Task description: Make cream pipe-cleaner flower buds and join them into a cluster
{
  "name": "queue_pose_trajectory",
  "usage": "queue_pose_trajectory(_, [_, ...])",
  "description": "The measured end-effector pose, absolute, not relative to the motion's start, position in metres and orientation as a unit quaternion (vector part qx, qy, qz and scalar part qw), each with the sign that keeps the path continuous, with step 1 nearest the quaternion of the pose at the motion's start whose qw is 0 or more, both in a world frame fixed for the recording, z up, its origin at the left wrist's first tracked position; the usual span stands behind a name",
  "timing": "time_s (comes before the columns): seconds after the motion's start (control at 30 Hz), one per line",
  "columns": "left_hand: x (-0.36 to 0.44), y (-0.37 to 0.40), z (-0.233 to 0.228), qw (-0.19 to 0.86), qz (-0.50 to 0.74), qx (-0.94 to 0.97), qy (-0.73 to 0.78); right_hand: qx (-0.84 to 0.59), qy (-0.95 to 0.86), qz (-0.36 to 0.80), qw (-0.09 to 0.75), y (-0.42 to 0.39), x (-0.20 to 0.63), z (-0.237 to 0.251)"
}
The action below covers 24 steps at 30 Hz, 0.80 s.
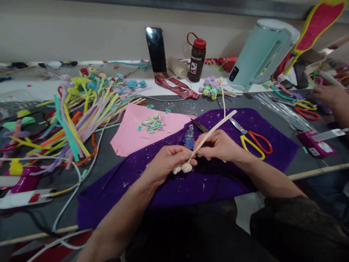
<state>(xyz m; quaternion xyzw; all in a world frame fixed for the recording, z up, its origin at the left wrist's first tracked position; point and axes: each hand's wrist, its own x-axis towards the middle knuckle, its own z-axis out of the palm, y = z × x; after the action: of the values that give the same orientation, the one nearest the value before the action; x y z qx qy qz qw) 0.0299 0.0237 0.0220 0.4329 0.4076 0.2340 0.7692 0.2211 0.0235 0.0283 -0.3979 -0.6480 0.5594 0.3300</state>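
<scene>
Cream pipe cleaner (215,128) gripped in both of your hands above the purple cloth (174,189).

At far left, a heap of coloured pipe cleaners (81,116) lies on the worktop (109,160), with a pink sheet (136,134) just beside it. Your left hand (169,162) is closed, fingers pinching the fuzzy coiled end (183,168) of the cream pipe cleaner. Your right hand (218,145) is closed around the stem just above that coil; the free end slants up and to the right. Red-and-yellow scissors (255,142) rest on the cloth near your right hand. Another person's hand (327,95) is at the far right edge.
</scene>
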Motion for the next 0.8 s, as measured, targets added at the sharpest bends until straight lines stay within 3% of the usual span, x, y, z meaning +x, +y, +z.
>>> queue_pose_trajectory(0.3, [0.033,0.021,0.025,0.72,0.21,0.485,0.449,-0.417,-0.677,0.524,0.304,0.02,0.217,0.023])
queue_pose_trajectory(0.63, [0.032,0.019,0.026,0.742,0.194,0.467,0.44,-0.379,-0.725,0.488,0.306,0.018,0.218,0.031])
queue_pose_trajectory(0.8, [0.033,0.02,0.027,0.742,0.198,0.475,0.429,-0.393,-0.685,0.543,0.286,0.02,0.22,0.034])
